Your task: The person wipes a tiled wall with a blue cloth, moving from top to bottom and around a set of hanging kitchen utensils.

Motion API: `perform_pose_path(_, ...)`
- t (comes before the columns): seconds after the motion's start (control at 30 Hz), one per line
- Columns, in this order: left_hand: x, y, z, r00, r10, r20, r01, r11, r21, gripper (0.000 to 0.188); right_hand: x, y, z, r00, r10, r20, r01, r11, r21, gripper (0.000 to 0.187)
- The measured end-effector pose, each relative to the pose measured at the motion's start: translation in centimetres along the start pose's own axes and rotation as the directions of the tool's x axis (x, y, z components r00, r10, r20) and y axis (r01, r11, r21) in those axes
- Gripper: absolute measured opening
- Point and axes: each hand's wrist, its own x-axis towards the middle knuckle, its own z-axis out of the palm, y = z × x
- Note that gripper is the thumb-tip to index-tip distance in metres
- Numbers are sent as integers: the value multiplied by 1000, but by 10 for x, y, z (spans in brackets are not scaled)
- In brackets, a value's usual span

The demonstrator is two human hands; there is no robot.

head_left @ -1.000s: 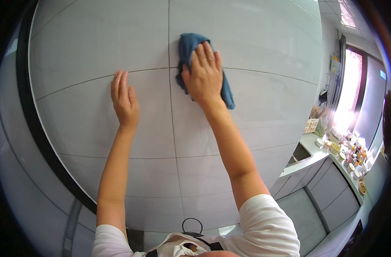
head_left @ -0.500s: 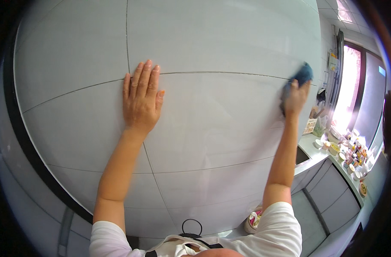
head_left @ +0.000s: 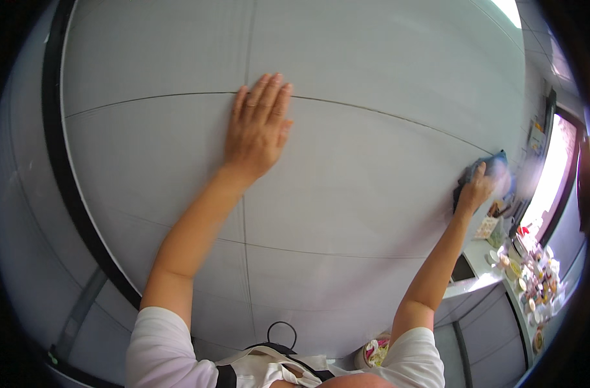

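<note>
A pale, glossy tiled wall [head_left: 347, 181] with thin dark joint lines fills most of the view. Flat against it, near where two joints cross, rests my left hand [head_left: 256, 129], its fingers stretched upward and holding nothing. At the wall's right edge my right hand [head_left: 477, 191] presses a dark blue cloth [head_left: 479, 168] to the tiles. That hand's fingers are partly blurred, and the cloth bunches out around them. Both arms are stretched out in front of me.
A dark frame strip [head_left: 56, 129] borders the wall on the left. To the right, a counter [head_left: 482, 262] carries many bowls and jars [head_left: 534, 278] below a bright window [head_left: 553, 174]. Low down stands a bin [head_left: 372, 352] with scraps in it.
My right hand has moved the cloth down along the wall's right edge. The whole view has shifted and tilted; my left hand stays flat near the same joint crossing.
</note>
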Motion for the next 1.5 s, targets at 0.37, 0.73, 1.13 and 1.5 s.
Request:
perform_pose_path(0.37,5,-39,-26,998,41,-53,-55,954,-295,40,-30,-122,4,1000,-5,8,4,996,90,64)
perform_pose_path(0.73,-47,-216,-75,952,-153,-264,124,985,-123,37,-118,-339,32,934,-357,23,358,929,-99,53)
perform_pose_path(1.13,-113,-317,-103,956,-186,-227,115,949,-294,29,-235,-555,42,894,-438,96,424,895,140,46)
perform_pose_path(1.5,-117,-327,-102,915,-319,-248,198,889,-414,30,-289,-604,37,796,-588,142,498,771,397,47)
